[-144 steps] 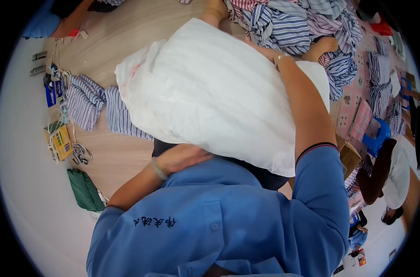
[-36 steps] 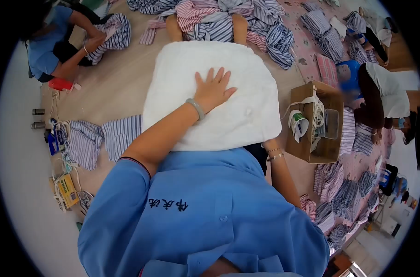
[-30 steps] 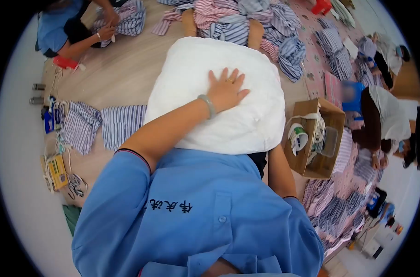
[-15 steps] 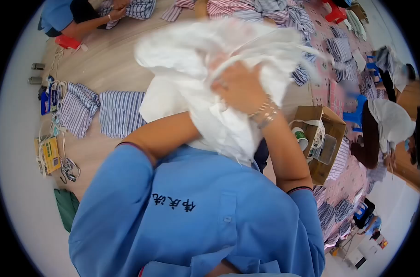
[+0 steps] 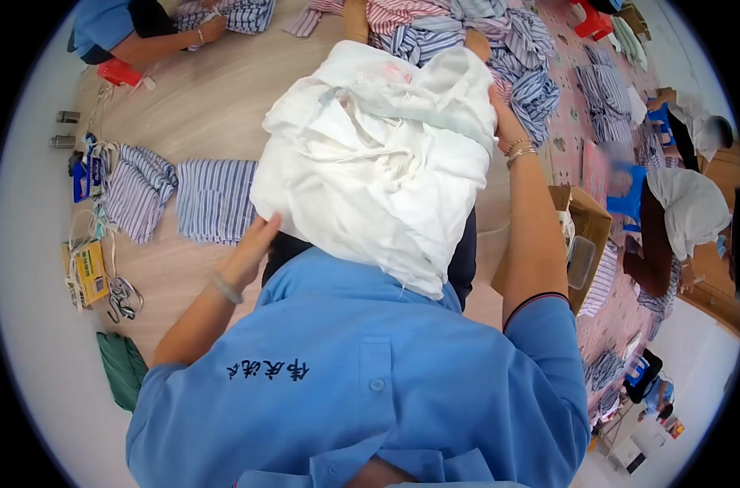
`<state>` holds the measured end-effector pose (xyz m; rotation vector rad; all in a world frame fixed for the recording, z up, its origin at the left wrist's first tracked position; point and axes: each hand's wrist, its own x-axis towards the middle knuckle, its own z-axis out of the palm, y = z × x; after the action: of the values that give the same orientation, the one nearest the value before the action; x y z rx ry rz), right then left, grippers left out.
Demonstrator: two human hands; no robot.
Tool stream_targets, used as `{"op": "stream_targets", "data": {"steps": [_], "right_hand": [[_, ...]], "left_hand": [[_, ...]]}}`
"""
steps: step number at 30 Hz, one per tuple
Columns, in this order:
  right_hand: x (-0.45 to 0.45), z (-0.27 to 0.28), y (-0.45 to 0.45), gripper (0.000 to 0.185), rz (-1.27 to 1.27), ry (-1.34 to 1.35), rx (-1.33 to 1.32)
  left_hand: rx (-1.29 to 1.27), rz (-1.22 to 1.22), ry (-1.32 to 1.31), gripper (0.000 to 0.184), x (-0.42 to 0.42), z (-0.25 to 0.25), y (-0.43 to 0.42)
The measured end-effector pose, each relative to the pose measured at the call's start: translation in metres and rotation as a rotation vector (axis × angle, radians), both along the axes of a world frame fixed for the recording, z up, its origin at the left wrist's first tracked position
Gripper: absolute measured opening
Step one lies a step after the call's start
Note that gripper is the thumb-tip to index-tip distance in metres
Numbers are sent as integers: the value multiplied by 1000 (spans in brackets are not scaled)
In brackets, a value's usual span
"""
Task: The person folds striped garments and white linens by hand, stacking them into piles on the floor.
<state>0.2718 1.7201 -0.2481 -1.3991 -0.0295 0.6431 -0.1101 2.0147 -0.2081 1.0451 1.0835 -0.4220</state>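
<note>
A folded white cloth bundle (image 5: 386, 171) lies in front of my body, wrinkled, with a greyish band across its upper part, loose ties and a pinkish mark near the top. My left hand (image 5: 256, 244) is at its lower left edge, fingers stretched out; whether they touch the cloth is unclear. At the upper right side, my right hand (image 5: 507, 122) grips the bundle's edge, its fingers partly hidden behind the cloth. Just left of the bundle lies a folded blue-striped garment (image 5: 215, 199), with another striped garment (image 5: 140, 191) beside it.
Beyond the bundle is a heap of striped clothes (image 5: 459, 32). A cardboard box (image 5: 585, 236) stands to the right, and a yellow box (image 5: 88, 272) with cords sits far left. Another person's hand (image 5: 213, 28) works at striped cloth, upper left. More people and blue stools (image 5: 624, 195) are at right.
The white cloth has come down from a blurred, raised position and lies flatter. My right hand has moved from its top to the right edge; my left hand has come out at the lower left.
</note>
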Motion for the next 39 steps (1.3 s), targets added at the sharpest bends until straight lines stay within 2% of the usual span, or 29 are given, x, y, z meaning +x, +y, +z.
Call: {"op": "stream_targets", "data": {"steps": [2, 3, 5, 8, 10, 12, 13, 14, 15, 16, 17, 18, 20, 21, 22, 24, 25, 26, 27, 28, 29, 30, 31, 32, 34, 36, 37, 38, 39], "right_hand": [[-8, 19, 14, 57, 144, 40, -321], [-3, 10, 12, 55, 158, -59, -332], [-12, 27, 8, 52, 52, -118, -247], [-40, 99, -7, 43, -265, -170, -89], [-63, 138, -27, 45, -302, -230, -60], [-95, 169, -49, 48, -353, -291, -39], [-118, 183, -53, 46, -354, -404, -64], [-140, 188, -56, 45, -354, -511, -92], [-162, 187, -58, 45, -361, -548, -197], [-177, 182, -63, 45, -365, -579, -304], [-186, 163, -69, 47, -306, -692, -467], [-199, 148, -72, 46, -258, -629, -518], [-213, 96, -93, 50, -228, -435, -529], [-228, 73, -101, 50, -236, -426, -528], [-247, 55, -106, 52, -308, -390, -530], [-275, 30, -109, 55, -378, -339, -528], [-287, 22, -107, 56, -225, -443, -556], [-295, 19, -104, 56, -69, -550, -581], [-297, 31, -93, 56, -70, -551, -583], [-291, 54, -77, 55, -13, -684, -741], [-289, 68, -66, 53, 46, -812, -894], [-294, 67, -65, 53, 46, -812, -893], [-291, 65, -63, 53, 82, -947, -932], [-291, 66, -60, 52, 119, -1067, -973], [-283, 62, -57, 45, 100, -1107, -932], [-285, 44, -62, 32, 366, -913, -807], [-279, 44, -64, 20, 371, -997, -794], [-277, 45, -70, 20, 374, -1000, -792], [-280, 48, -78, 18, 362, -646, -649]], "left_hand": [[165, -64, -304, 49, 23, -7, -17], [171, -59, -309, 49, 37, -6, -24], [166, 95, -685, 54, 66, -7, -34], [235, 148, -755, 51, 110, 13, -32], [221, 113, -813, 51, 142, 39, -18], [419, -96, -776, 41, 178, 61, 9], [556, -159, -988, 38, 193, 40, 28], [501, -188, -1079, 37, 207, 26, 52], [438, -219, -1167, 36, 222, 12, 76], [191, -217, -1114, 37, 232, 8, 87], [187, -342, -1042, 40, 227, 19, 81], [172, -362, -1032, 40, 225, 20, 74], [516, -429, -570, 44, 220, 20, 65], [718, -361, -539, 48, 202, 30, 52], [722, -368, -537, 48, 191, 31, 49], [846, -382, -730, 43, 174, 22, 49], [893, -438, -825, 39, 171, 9, 56], [923, -568, -882, 36, 164, 28, 40], [952, -696, -943, 34, 156, 55, 9], [1291, -1001, -1302, 36, 150, 68, -28], [1206, -1162, -1404, 40, 147, 76, -49], [1216, -1152, -1405, 41, 149, 78, -51], [1305, -1375, -1519, 42, 149, 63, -72], [1296, -1345, -1599, 36, 149, 54, -78], [1247, -1387, -1609, 29, 155, 45, -83], [1135, -1465, -1535, 26, 160, 54, -76], [1026, -1532, -1459, 23, 167, 60, -72], [1029, -1529, -1457, 23, 171, 63, -65], [781, -1415, -1416, 27, 171, 65, -58]]}}
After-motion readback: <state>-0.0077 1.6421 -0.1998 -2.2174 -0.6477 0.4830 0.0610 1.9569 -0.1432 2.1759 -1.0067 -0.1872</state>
